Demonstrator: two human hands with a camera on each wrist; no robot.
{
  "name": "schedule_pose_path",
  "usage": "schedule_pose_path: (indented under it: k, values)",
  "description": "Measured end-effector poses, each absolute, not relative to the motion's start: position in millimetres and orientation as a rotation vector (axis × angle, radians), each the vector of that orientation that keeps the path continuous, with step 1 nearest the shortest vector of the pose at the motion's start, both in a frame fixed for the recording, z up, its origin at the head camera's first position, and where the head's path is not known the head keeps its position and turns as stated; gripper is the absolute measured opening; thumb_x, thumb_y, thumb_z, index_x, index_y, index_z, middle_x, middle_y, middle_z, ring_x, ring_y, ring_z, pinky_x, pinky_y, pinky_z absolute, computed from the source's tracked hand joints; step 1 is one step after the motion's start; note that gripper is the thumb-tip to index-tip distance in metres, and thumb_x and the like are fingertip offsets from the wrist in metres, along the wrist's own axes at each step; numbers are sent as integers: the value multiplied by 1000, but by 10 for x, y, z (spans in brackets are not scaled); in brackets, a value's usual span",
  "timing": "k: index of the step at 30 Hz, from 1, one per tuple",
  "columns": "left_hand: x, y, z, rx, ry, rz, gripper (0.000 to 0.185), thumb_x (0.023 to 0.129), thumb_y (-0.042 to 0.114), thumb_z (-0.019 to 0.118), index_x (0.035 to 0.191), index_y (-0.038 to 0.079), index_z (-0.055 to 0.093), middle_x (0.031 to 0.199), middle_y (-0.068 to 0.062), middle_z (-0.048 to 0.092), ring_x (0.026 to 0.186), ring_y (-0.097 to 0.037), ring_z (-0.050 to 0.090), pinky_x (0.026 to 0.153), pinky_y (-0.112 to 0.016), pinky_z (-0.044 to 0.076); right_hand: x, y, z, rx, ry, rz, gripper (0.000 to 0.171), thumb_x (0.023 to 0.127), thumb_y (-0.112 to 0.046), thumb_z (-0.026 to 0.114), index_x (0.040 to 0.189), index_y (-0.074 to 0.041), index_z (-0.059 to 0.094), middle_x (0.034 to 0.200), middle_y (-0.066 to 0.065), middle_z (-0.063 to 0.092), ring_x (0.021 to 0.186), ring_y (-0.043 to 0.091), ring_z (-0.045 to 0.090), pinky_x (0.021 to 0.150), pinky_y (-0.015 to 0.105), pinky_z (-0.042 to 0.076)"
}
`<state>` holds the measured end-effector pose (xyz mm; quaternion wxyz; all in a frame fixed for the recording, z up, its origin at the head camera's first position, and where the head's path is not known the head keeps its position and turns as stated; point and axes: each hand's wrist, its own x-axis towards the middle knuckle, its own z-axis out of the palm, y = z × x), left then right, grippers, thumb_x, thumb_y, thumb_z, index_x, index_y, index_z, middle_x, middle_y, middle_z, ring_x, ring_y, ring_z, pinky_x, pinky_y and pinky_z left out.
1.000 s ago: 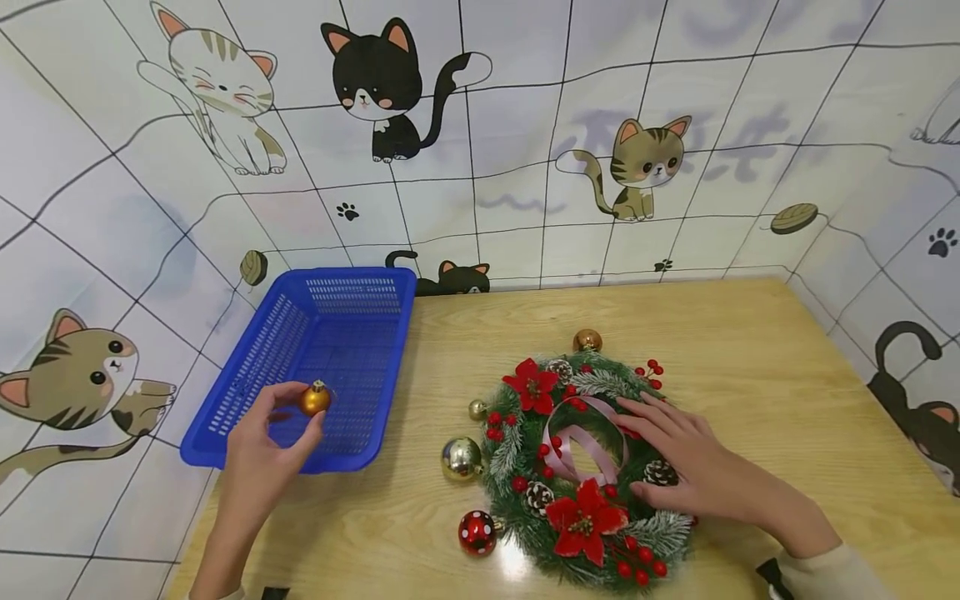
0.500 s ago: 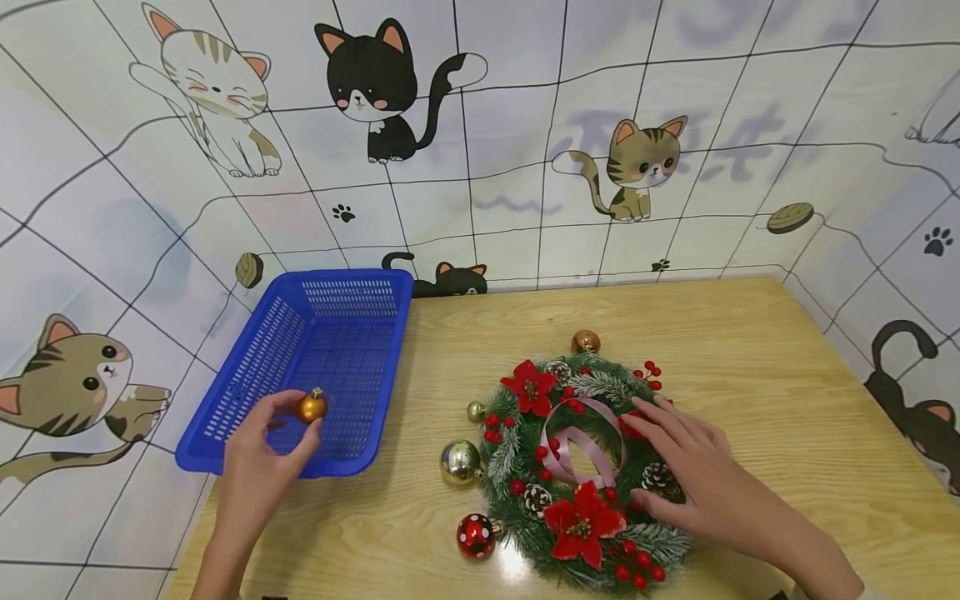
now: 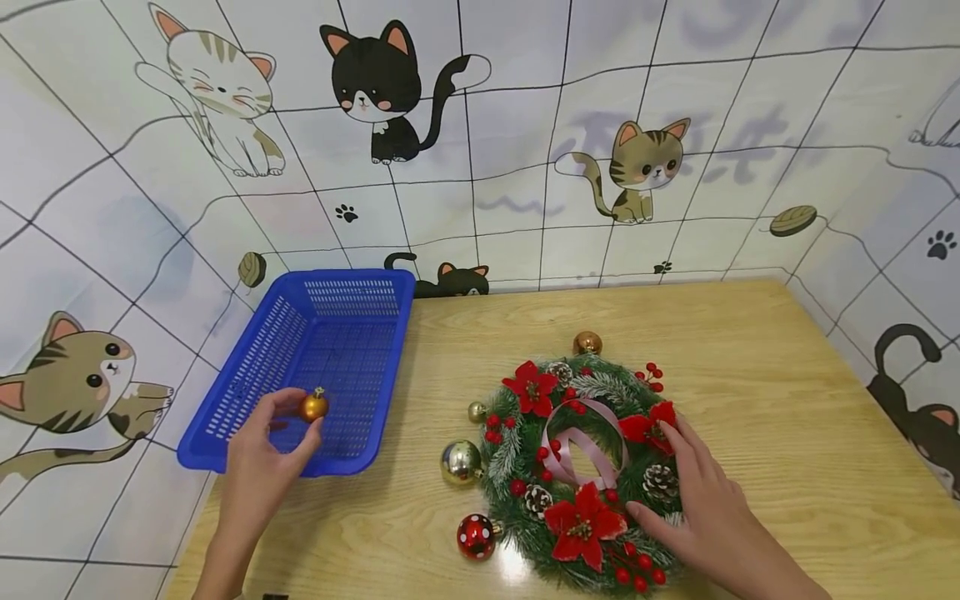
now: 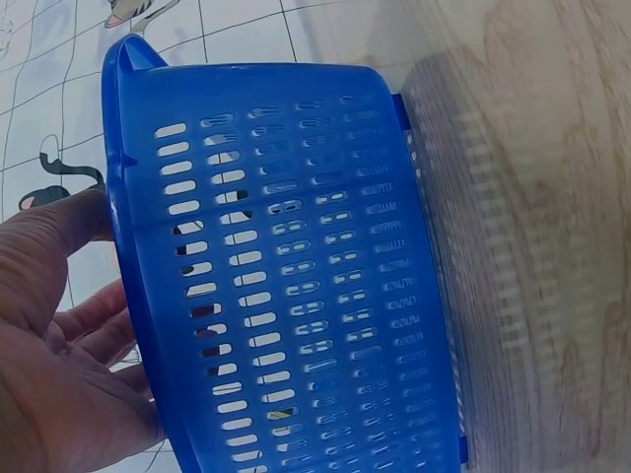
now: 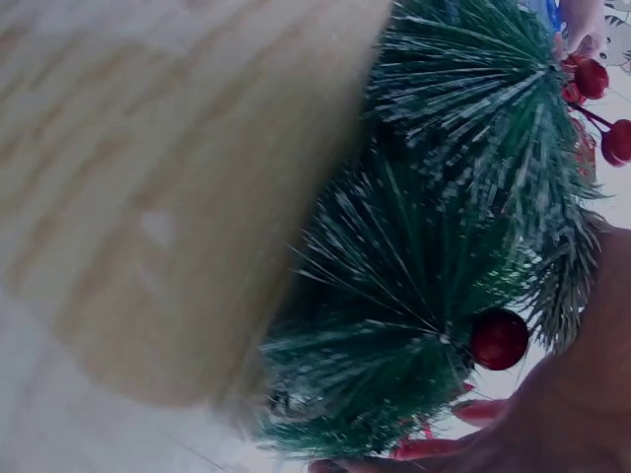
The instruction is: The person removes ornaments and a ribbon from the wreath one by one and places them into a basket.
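While the right hand (image 3: pixel 708 508) lies with extended fingers against the right side of the wreath (image 3: pixel 583 525), three baubles (image 3: pixel 461 462) line its left edge. The left hand (image 3: pixel 270 446), well apart, pinches a gold ornament (image 3: pixel 314 407) above the blue basket (image 3: pixel 348 346). At the wreath's far edge, a copper bauble (image 3: pixel 587 342); behind the table (image 3: pixel 750 358), a cat-patterned wall (image 3: pixel 517 108).

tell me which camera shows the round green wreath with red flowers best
The head view: nearly the whole green wreath shows, partly covered by the right hand. The right wrist view gives only a close section; the left wrist view shows none.
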<state>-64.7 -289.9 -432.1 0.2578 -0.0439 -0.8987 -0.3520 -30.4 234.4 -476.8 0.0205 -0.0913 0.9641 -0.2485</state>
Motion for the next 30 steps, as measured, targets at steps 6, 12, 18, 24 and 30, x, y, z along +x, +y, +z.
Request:
schedule_pose_path:
  k: [6,12,18,24,30]
  values:
    - [-647,-2927,-4359,-133,-2475,-915,42,85,-5,88,122,-2,70,108,-12,77,95,-19,68,85,-12,47,-348,2326,-4813,-254,2949,-806,121,90,-63,83,170,0,17,172,36,14,142,68,34,90,90,40]
    - [-652,-2946,-4395,-144,-2484,-874,41,83,-7,88,120,-3,70,107,-11,76,91,-27,69,82,-14,49,-392,2282,-4795,-249,2935,-761,128,86,-70,83,170,0,16,171,37,13,140,70,34,90,90,40]
    - [-677,-2947,-4424,-193,-2470,-856,43,82,-8,89,120,-2,72,110,-13,75,90,-28,70,83,-7,46,-439,2236,-4791,-279,2941,-747,124,86,-55,89,169,1,16,171,38,12,142,69,31,93,88,40]
    - [-681,-2937,-4453,-201,-2471,-816,44,80,-7,92,120,0,73,107,-13,73,83,-29,66,73,-13,45,-485,2233,-4796,-276,2923,-759,111,85,-34,87,169,-2,22,172,34,11,139,67,35,89,84,44]
    - [-681,-2925,-4462,-160,-2512,-771,44,81,-4,92,120,2,73,107,-11,71,84,-24,62,68,-20,43,-521,2270,-4817,-309,2929,-774,106,87,-34,85,170,-5,26,172,31,16,137,65,38,90,83,45]
